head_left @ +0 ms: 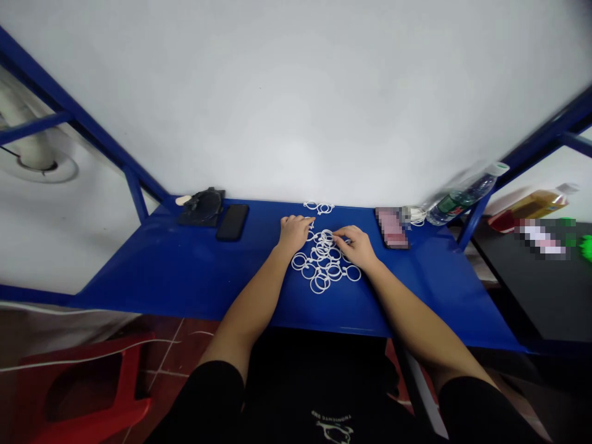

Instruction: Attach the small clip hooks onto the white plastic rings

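A loose pile of thin white plastic rings (333,271), each with a small tab, lies on the blue table between my hands. My left hand (293,234) is at the pile's far left side, its fingers curled and closed on a small white ring (311,226) that they partly hide. From the right, my right hand (355,244) reaches over the pile with thumb and fingertips pinched on the edge of another white ring (326,235). Beyond my hands, near the wall, a few more rings (325,208) lie apart from the pile.
To the left on the blue table (194,271) lie a black phone (232,222) and a dark flat object (203,206). A pink-screened phone (392,228), a white cable (416,216) and a plastic bottle (456,203) occupy the right. A white wall (287,111) rises behind.
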Demonstrator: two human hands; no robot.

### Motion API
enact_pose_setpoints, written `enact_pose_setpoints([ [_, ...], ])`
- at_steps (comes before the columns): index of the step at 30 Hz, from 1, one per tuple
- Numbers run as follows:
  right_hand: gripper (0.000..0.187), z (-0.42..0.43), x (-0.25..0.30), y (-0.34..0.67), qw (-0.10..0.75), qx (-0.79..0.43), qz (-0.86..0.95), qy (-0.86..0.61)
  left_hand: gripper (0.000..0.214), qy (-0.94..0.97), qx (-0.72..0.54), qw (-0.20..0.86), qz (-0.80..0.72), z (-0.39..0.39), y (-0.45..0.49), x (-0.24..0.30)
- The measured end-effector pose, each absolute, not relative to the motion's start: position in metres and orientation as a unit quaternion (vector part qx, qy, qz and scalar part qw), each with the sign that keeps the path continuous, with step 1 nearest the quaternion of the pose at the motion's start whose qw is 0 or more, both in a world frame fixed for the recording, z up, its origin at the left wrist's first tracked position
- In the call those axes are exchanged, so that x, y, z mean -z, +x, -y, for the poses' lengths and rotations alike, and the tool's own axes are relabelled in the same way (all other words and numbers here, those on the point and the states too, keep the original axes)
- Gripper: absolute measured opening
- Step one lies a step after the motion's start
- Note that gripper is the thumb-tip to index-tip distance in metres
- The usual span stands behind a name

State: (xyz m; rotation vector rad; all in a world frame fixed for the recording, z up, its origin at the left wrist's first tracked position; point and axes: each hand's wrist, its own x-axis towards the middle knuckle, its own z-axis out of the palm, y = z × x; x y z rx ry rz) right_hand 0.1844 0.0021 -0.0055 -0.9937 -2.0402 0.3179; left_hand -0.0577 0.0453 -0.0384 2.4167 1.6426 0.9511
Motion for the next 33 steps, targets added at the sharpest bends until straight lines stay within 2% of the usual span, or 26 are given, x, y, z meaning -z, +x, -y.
enact_pose_setpoints([
  [7,0.015,-0.003,0.008,0.183,0.413,-0.124,0.816,-0.384,0.03,0.794,-0.254,0.048,-0.549,-0.042,-0.058,0.033],
  [17,0.021,0.005,0.003,0.18,0.442,-0.103,0.796,-0.401,0.021,0.805,-0.413,0.058,-0.423,-0.008,-0.033,0.003],
  [26,0.019,0.011,-0.002,0.178,0.455,-0.094,0.79,-0.4,0.02,0.801,-0.469,0.067,-0.366,0.0,-0.021,0.008],
  [33,0.023,0.013,-0.001,0.175,0.452,-0.085,0.784,-0.418,0.022,0.808,-0.444,0.056,-0.384,0.004,-0.018,0.003],
])
